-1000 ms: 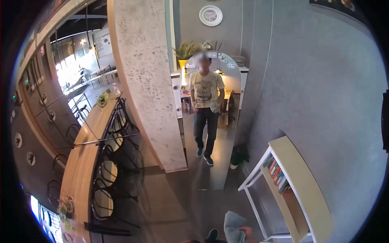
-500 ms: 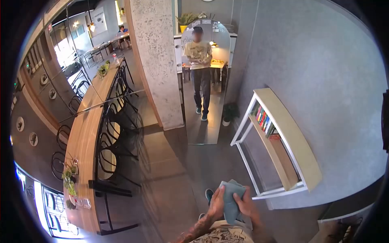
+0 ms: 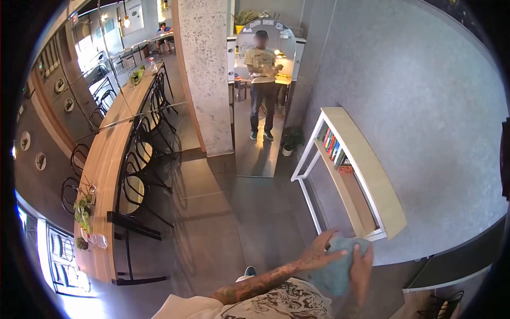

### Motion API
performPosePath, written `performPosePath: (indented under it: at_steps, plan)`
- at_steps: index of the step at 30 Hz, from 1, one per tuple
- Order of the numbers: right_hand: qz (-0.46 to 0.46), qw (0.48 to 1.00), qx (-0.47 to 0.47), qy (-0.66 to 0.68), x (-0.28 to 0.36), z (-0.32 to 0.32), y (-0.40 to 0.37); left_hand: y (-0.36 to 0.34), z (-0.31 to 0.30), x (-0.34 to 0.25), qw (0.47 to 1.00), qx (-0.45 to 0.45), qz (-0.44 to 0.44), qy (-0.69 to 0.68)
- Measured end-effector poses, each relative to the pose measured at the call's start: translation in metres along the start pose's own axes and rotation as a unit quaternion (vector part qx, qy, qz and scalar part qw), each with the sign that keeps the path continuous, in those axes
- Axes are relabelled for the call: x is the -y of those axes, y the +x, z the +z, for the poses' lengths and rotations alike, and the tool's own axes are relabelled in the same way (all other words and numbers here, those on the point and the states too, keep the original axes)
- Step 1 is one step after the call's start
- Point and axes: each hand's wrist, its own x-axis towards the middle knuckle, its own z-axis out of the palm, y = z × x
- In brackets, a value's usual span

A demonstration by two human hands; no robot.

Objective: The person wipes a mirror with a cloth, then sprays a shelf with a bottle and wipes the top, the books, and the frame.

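Head view: the person holds a blue-grey cloth (image 3: 336, 270) up in front of the tummy, low in the picture and just beside the end of the white shelf (image 3: 366, 175). It is in the air and does not lie on anything.

The left hand (image 3: 320, 251) rests on the top left part of the cloth with its fingers stretched out. I cannot tell if the thumb pinches it from below. The right hand (image 3: 362, 272) has its grip closed around the right edge, with the fingers curled over the cloth.

The cloth looks soft and light. It bends and bunches up between the hands, so it is floppy, not stiff. It is not likely to break or slip. I think the best place to hold it is at an edge or a corner, pinched between thumb and fingers. One hand on each side would keep it spread out. A hold in the middle would make it hang down in a bunch.

Books (image 3: 332, 146) stand in the shelf. A tall mirror (image 3: 256, 133) leans on the far wall, and a long wooden surface (image 3: 106, 170) with black stools (image 3: 139, 154) runs along the left.
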Motion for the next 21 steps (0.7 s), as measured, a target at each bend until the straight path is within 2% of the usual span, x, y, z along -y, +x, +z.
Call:
performPosePath:
  at_steps: [1,2,3,4,5,6,7,8,9,11,12,13,14,15,16,17,18,19,20,21]
  plan:
    - [0.031,0.999,0.034,0.023,0.010,-0.016,0.001,0.006,0.007,0.000,0.983,-0.035,0.153,0.095]
    - [0.031,0.999,0.030,0.020,0.013,-0.031,0.004,0.011,0.014,-0.001,0.933,-0.069,0.301,0.185]
    - [0.051,0.996,0.065,0.019,0.019,-0.043,0.006,0.015,0.019,-0.004,0.933,-0.064,0.303,0.184]
    - [0.071,0.992,0.099,0.017,0.025,-0.051,0.006,0.017,0.025,-0.005,0.909,-0.048,0.345,0.229]
    - [0.073,0.993,0.087,-0.013,0.032,-0.054,0.006,0.018,0.030,-0.006,0.882,-0.033,0.384,0.272]
    - [0.074,0.994,0.082,-0.014,0.040,-0.059,0.007,0.018,0.032,-0.011,0.882,-0.028,0.385,0.270]
    - [0.077,0.989,0.119,-0.028,0.046,-0.063,0.008,0.019,0.032,-0.017,0.939,0.099,0.269,0.191]
    - [0.081,0.983,0.157,-0.042,0.048,-0.066,0.008,0.018,0.033,-0.019,0.959,0.223,0.141,0.105]
    - [0.083,0.984,0.152,-0.044,0.046,-0.065,0.007,0.019,0.033,-0.015,0.958,0.229,0.141,0.104]
    - [0.042,0.977,0.112,0.177,0.035,-0.052,0.010,0.017,0.026,-0.006,0.973,0.182,0.068,0.127]
    - [0.044,0.977,0.109,0.176,0.016,-0.050,0.005,0.013,0.021,-0.006,0.976,0.168,0.042,0.135]
    - [0.092,0.965,0.183,0.161,-0.014,-0.051,-0.007,0.006,0.012,-0.019,0.986,0.163,0.031,0.012]
    - [0.154,0.944,0.213,0.199,-0.034,-0.043,-0.015,0.000,0.002,-0.031,0.981,0.155,0.018,-0.113]
    - [0.218,0.918,0.238,0.231,-0.052,-0.035,-0.024,-0.005,-0.010,-0.043,0.980,0.157,0.016,-0.117]
    - [0.290,0.878,0.216,0.315,-0.055,-0.010,-0.033,-0.007,-0.026,-0.057,0.980,0.154,-0.040,-0.119]
    - [0.319,0.849,0.178,0.383,-0.052,0.012,-0.038,-0.007,-0.041,-0.062,0.977,0.149,-0.094,-0.120]
    - [0.347,0.813,0.138,0.447,-0.049,0.033,-0.042,0.001,-0.055,-0.051,0.977,0.148,-0.094,-0.122]
    - [0.350,0.813,0.139,0.445,-0.056,0.053,-0.045,0.015,-0.071,-0.032,0.989,0.120,-0.063,-0.051]
    - [0.376,0.791,0.142,0.462,-0.072,0.073,-0.048,0.024,-0.084,-0.020,0.995,0.091,-0.031,0.018]
    - [0.404,0.767,0.143,0.478,-0.080,0.088,-0.048,0.026,-0.098,-0.024,0.995,0.088,-0.035,0.014]
